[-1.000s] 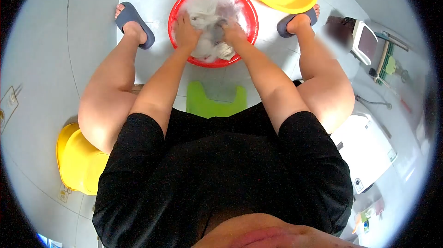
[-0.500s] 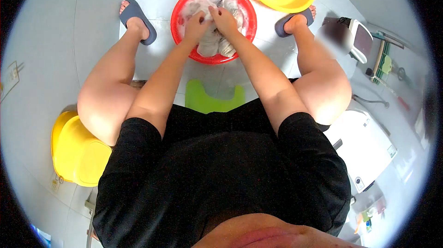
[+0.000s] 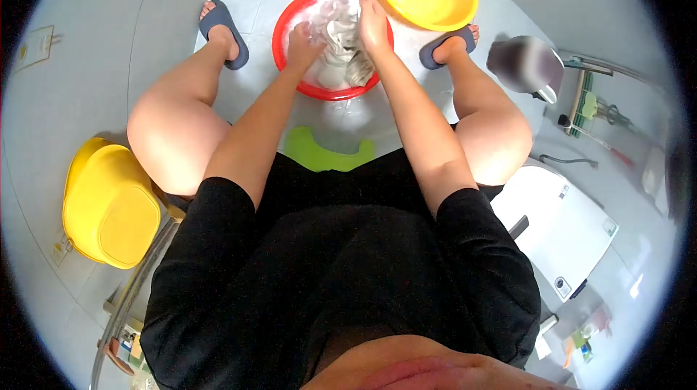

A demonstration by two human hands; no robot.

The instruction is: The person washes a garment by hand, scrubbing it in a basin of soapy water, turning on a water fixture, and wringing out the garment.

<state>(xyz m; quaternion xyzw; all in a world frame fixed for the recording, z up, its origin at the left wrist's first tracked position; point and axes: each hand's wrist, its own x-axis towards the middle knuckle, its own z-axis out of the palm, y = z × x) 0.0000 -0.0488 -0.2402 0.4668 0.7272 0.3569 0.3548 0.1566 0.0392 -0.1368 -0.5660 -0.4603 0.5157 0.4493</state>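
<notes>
Wet whitish-grey cloth (image 3: 340, 38) lies bunched in a red basin (image 3: 330, 95) of sudsy water on the floor. At the basin's left side, my left hand (image 3: 303, 47) rests against the cloth, its fingers apart. My right hand (image 3: 373, 25) is at the basin's right side, fingers curled at the cloth's upper right edge; part of its grip is hidden. A striped or darker fold of cloth shows beneath my right wrist.
A yellow basin (image 3: 427, 23) stands beyond the red one, to the right. A green stool (image 3: 319, 154) shows below me. My slippered feet flank the red basin. A yellow bin (image 3: 127, 216) is at left; a white lidded appliance (image 3: 563, 234) at right.
My hands were close together over the cloth and have moved apart, left hand down and left, right hand to the right. The cloth is now bunched higher between them. The view has shifted slightly.
</notes>
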